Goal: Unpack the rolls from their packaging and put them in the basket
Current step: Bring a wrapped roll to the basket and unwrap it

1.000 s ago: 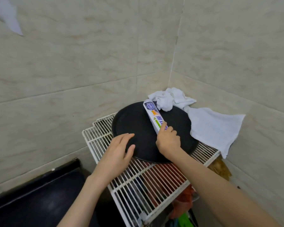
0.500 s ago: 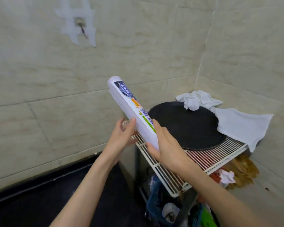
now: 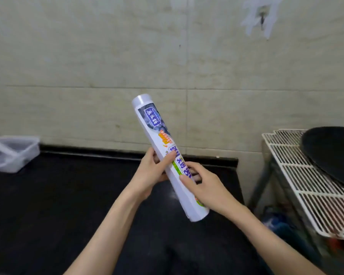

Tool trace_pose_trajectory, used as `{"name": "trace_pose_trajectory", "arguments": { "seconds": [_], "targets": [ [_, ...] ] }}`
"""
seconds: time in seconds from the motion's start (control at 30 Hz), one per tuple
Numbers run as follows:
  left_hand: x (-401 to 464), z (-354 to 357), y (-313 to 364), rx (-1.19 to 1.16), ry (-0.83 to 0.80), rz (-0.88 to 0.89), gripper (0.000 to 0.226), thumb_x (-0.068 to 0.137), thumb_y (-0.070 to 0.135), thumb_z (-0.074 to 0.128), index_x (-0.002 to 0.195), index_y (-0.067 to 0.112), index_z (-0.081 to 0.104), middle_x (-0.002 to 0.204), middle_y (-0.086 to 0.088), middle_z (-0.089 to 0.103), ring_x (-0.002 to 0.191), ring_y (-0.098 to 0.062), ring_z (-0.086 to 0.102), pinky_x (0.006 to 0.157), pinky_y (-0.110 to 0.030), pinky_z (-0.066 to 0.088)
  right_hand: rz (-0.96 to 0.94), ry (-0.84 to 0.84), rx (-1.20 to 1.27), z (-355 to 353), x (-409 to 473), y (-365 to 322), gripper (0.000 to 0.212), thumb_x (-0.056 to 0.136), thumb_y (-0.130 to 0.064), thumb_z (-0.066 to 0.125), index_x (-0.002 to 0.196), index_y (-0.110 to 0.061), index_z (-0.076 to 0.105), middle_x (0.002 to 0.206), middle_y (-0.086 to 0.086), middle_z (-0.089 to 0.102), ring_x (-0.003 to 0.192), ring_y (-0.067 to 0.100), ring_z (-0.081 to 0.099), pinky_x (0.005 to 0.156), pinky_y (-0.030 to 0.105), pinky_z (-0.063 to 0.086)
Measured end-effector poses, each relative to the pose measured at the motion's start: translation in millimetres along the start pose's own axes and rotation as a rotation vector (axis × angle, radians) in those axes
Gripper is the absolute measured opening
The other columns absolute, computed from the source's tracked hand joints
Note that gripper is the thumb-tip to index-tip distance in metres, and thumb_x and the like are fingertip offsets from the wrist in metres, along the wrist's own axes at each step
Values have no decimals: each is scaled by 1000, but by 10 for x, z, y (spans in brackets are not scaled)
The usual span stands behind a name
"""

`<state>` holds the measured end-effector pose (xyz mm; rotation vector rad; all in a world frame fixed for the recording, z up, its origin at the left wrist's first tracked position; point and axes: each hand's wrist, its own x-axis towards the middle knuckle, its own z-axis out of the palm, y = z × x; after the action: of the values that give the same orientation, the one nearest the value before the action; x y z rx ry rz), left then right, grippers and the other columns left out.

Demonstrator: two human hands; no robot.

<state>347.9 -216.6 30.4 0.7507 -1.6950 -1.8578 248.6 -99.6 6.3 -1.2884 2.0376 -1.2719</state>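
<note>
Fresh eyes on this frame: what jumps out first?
A long white wrapped roll with a colourful printed label, tilted at centre, gripped by the left hand and right hand over a black countertop. At right, a round black tray sits on a white wire rack.

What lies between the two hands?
In the head view, the wrapped roll lies between them: the left hand grips it from one side, the right hand from the other.

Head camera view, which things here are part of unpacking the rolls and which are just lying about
Part of the job:
- wrapped roll, gripped by left hand and right hand
- clear plastic basket, far left on the counter

Lying about:
- black round tray
- white wire rack under it
- black counter
</note>
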Motion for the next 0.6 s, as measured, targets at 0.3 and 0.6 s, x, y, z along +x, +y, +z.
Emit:
{"name": "trace_pose_trajectory", "arguments": {
  "seconds": [0.3,0.6],
  "targets": [
    [-883,-1624,-63,-63,431,17,45,79,18,69,119,13,50,110,-9,68,94,-22,70,72,-36,61,-143,-242,-61,1653,136,-771,44,78,-39,64,118,-32,48,110,-11,57,92,6,57,86,29,51],
    [-1519,-3869,-160,-110,686,56,48,84,25,64,126,17,43,112,-9,68,96,-19,69,66,-27,60,-282,-503,9,3767,565,-1831,49,82,-28,63,127,-28,45,110,-14,58,96,1,58,77,9,46]
  ]
}}
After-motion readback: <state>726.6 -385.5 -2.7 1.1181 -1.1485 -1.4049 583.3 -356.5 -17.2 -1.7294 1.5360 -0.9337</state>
